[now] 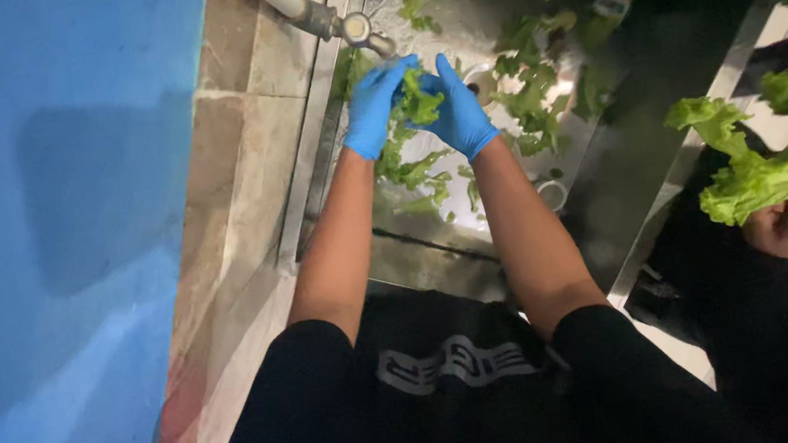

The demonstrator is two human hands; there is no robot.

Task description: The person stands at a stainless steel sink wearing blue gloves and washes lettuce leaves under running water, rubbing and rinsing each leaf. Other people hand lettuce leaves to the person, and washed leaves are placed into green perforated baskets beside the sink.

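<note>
Lettuce leaf (419,103), bright green and frilly, sits pinched between both gloved hands, held up over the steel sink (419,263) just below the tap (355,28). The left hand (372,106) curls its blue-gloved fingers round the leaf's near edge, and the right hand (458,115) presses in from the other side, fingertips closed on the crumpled green. It looks light, limp and wet, so I would judge it tears easily and slides on the gloves; the thicker rib near the base seems the safer place to grip, not the ruffled fringe. More loose leaves (529,95) lie scattered in the basin, which is wet and glinting under a hard light. A tiled ledge (242,170) runs beside the sink, with a blue wall (43,214) past it. Well off to the right, another person's hand (783,226) holds a whole bunch of lettuce (768,167). The room is dim.
</note>
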